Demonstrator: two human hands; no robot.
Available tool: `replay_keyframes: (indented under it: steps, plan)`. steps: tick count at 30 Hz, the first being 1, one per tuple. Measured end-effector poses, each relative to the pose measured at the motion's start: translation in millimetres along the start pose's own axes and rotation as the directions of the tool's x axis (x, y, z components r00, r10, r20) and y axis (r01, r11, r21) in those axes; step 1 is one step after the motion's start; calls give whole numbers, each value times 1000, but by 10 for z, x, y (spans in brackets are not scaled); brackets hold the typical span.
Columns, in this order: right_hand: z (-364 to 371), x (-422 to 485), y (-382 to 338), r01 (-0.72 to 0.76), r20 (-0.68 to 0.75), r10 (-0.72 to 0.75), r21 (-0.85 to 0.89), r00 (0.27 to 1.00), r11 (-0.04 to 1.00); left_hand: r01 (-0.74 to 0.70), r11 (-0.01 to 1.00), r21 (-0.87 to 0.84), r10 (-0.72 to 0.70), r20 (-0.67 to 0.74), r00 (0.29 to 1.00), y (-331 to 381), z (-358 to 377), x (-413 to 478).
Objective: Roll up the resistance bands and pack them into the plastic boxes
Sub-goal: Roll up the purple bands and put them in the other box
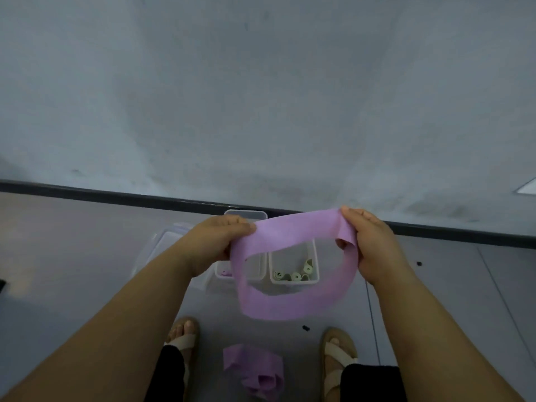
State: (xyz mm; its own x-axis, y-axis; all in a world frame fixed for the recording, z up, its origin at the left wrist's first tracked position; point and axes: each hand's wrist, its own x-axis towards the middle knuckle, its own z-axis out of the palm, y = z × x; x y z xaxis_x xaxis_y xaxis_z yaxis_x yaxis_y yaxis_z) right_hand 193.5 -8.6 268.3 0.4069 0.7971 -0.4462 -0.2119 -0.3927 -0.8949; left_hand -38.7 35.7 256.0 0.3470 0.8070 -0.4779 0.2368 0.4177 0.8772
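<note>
place: bare indoor room | wall (scuffed), dark skirting, floor

Left hand, right hand, forearms bare; black trousers; 2 beige cross-strap sandals, tan soles.

The stretched band is plain lilac, like the crumpled bands on the grey floor. Rolled bands in the clear box are pale green. Sandals are beige.

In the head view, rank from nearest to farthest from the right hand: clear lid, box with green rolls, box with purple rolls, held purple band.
1. Purple band: gripped by the right hand.
2. Box with green rolls: just left, below.
3. Box with purple rolls: farther left.
4. Clear lid: far left.
</note>
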Motion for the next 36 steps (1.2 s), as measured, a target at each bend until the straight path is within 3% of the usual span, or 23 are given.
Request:
replay_keyframes:
  steps: [4, 9, 13, 16, 21, 24, 27, 32, 36]
  plan:
    - [-73, 193, -60, -6, -49, 4, -45, 999, 999, -12, 995, -99, 6, -61, 998, 32, 194, 89]
    - [-25, 406, -68, 117, -89, -157, -345, 984, 931, -13, 971, -240, -6, -78, 997, 119, 344, 254]
    - [67, 418, -6, 135, 115, -92, -452, 989, 882, 1, 962, -274, -37, -124, 992, 156, 413, 437]
    - [148, 355, 24, 184, 360, -5, -464, 933, 867, 21, 943, -333, -66, -125, 990, 204, 439, 540]
    - [305, 278, 58, 245, 548, 50, -452, 835, 858, -18, 876, -481, -71, -166, 984, 296, 343, 604]
    - [417, 278, 88, 246, 531, 19, -424, 847, 872, -42, 840, -541, -89, -213, 973, 285, 210, 606]
    - [513, 304, 72, 141, 468, 11, -289, 883, 947, -86, 834, -545, -65, -252, 966, 278, 87, 581]
    - [583, 372, 21, 92, 407, -8, -186, 914, 978, 32, 901, -433, -67, -65, 996, 242, 18, 520]
    - [596, 410, -24, 52, 402, -23, -60, 915, 997, 44, 949, -311, -21, 80, 997, 267, 90, 473]
